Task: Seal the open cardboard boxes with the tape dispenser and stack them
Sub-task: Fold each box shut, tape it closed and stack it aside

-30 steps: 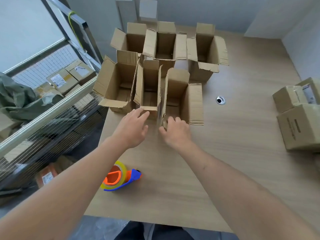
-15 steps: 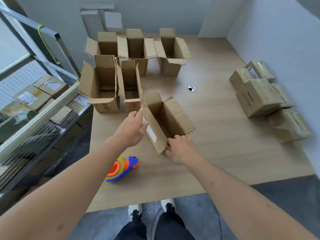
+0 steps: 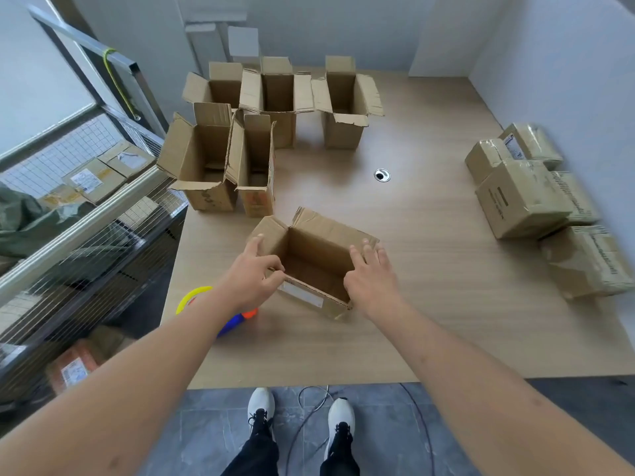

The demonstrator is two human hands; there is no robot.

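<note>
An open cardboard box (image 3: 314, 250) stands on the wooden table (image 3: 433, 280) right in front of me, flaps up, with a white label on its near side. My left hand (image 3: 252, 278) pinches its near-left corner, thumb over the near edge. My right hand (image 3: 372, 278) lies with straight fingers against the right flap. The tape dispenser (image 3: 192, 298), yellow, orange and blue, lies near the table's left edge, mostly hidden under my left forearm. Several more open boxes (image 3: 202, 166) stand in a cluster at the back left.
Several sealed boxes (image 3: 522, 197) are piled along the table's right side by the wall. A round cable hole (image 3: 382, 174) is in the tabletop. A wire rack (image 3: 86, 221) holding parcels runs along the left. My feet and a cable show on the floor below.
Both hands pulled one open box out of the cluster toward me and turned it. My right hand shifted from the near corner to the right flap. The view swung right.
</note>
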